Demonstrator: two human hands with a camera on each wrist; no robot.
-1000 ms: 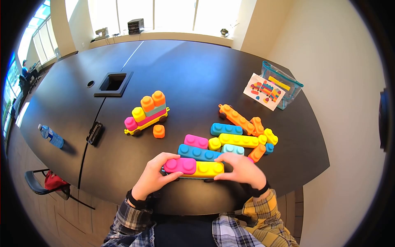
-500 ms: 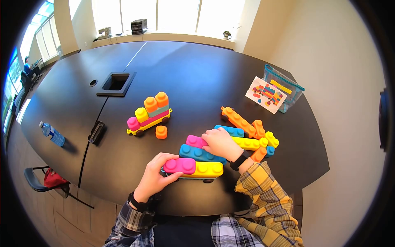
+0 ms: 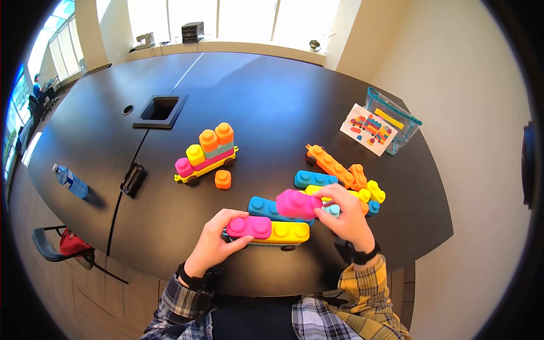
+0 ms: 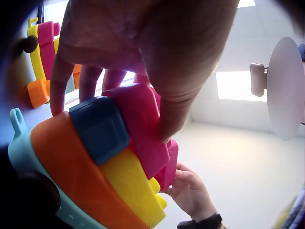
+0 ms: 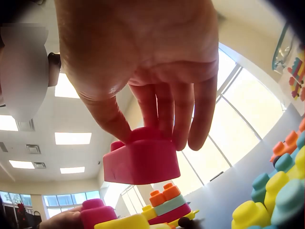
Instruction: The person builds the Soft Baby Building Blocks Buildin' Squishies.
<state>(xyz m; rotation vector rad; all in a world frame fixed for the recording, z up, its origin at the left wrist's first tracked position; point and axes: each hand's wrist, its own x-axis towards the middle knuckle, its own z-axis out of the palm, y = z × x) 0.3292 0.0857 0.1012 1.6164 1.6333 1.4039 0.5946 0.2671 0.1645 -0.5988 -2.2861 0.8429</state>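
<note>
Pinching loose pink block [image 3: 293, 204] in air w/ R hand [image 3: 350, 220], thumb opp. fingers, near long blue block [image 3: 263, 207]. Gripping pink end of wheeled stack [image 3: 290, 232] w/ L hand [image 3: 208, 245], bracing it on table [image 3: 260, 107]. Ideally holding block level, leaving underside clear, steadying stack w/o squeezing hard.
</note>
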